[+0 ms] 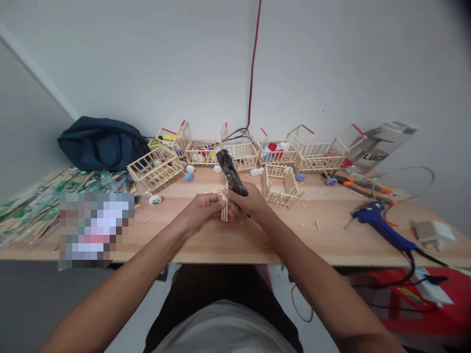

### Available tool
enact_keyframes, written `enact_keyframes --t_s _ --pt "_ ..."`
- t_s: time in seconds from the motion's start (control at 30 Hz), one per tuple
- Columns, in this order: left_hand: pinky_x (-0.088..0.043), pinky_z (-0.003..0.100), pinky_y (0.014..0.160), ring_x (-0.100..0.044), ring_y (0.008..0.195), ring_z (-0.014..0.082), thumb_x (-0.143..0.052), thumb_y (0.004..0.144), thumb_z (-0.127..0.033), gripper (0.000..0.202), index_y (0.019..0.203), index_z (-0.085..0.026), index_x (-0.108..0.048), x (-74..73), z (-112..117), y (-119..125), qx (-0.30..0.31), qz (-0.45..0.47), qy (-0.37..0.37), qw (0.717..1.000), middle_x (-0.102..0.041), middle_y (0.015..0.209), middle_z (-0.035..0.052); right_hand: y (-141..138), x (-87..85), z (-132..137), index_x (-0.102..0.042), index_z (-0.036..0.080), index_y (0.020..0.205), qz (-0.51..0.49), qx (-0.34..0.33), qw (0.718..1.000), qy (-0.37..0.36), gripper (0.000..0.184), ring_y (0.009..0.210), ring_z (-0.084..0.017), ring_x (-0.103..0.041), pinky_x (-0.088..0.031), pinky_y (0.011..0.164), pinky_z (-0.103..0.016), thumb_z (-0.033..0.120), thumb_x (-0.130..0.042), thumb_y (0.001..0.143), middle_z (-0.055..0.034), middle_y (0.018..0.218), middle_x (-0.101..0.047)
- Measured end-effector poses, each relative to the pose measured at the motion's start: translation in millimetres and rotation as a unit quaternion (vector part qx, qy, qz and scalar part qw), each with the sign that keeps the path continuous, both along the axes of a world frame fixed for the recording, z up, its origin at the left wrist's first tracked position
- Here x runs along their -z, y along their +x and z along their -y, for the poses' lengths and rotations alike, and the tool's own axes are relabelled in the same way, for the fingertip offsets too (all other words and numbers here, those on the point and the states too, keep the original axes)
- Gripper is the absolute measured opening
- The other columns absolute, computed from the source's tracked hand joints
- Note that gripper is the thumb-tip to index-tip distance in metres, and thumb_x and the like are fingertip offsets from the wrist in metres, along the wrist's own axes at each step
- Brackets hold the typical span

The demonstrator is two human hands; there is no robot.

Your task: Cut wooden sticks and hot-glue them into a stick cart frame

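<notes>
My left hand (200, 210) is closed on a small bundle of thin wooden sticks (224, 210), held upright over the middle of the wooden table (221, 245). My right hand (248, 202) grips a black cutting tool (230, 172) whose handles point up and away, its jaws down at the sticks. The two hands touch around the sticks.
Several small stick-built carts (156, 168) (281, 186) with bottle-cap wheels line the back of the table. A dark blue bag (101, 143) lies back left, packets of sticks (44, 201) at the left. A blue glue gun (380, 225), orange pliers (364, 186) and a white adapter (434, 233) are at the right.
</notes>
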State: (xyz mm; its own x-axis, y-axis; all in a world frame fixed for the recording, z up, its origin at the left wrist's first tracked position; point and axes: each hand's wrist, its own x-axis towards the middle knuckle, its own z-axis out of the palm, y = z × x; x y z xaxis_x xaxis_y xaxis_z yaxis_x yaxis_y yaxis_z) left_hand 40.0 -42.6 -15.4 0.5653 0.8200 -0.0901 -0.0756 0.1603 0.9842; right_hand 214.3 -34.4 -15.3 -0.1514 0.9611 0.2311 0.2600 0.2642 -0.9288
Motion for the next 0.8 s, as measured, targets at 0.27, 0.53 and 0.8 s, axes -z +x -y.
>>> enact_keyframes --t_s 0.27,0.53,0.8 --pt "-0.054 0.032 0.078 -0.071 0.072 0.0187 -0.084 0.066 -0.038 0.035 0.083 -0.010 -0.073 -7.0 7.8 1.7 -0.014 0.017 -0.069 0.997 -0.076 0.084 0.0125 -2.8 -1.5 1.9 -0.051 0.020 0.068 -0.072 -0.023 0.995 -0.072 0.035 0.049 -0.011 -0.047 -0.038 0.048 -0.024 0.051 -0.066 0.073 0.0043 0.053 -0.052" --pt "-0.056 0.031 0.081 -0.071 0.072 0.0178 -0.081 0.067 -0.021 0.020 0.078 -0.007 -0.073 -18.2 4.8 -5.6 -0.096 0.070 -0.122 0.985 -0.076 0.079 0.0125 8.7 -15.8 16.7 -0.061 0.019 0.093 0.085 0.023 0.994 0.062 0.035 0.068 -0.016 -0.055 -0.042 0.064 -0.028 0.046 -0.071 0.074 0.0004 0.076 -0.060" --pt "-0.059 0.036 0.076 -0.071 0.074 0.0213 -0.074 0.063 -0.009 0.014 0.077 -0.009 -0.070 -17.3 9.4 2.3 -0.157 0.101 -0.123 0.975 -0.074 0.077 0.0100 -2.9 -8.7 47.0 -0.056 0.020 0.097 0.252 0.062 0.948 0.182 0.028 0.086 -0.025 -0.058 -0.042 0.073 -0.034 0.041 -0.067 0.083 -0.0091 0.094 -0.063"
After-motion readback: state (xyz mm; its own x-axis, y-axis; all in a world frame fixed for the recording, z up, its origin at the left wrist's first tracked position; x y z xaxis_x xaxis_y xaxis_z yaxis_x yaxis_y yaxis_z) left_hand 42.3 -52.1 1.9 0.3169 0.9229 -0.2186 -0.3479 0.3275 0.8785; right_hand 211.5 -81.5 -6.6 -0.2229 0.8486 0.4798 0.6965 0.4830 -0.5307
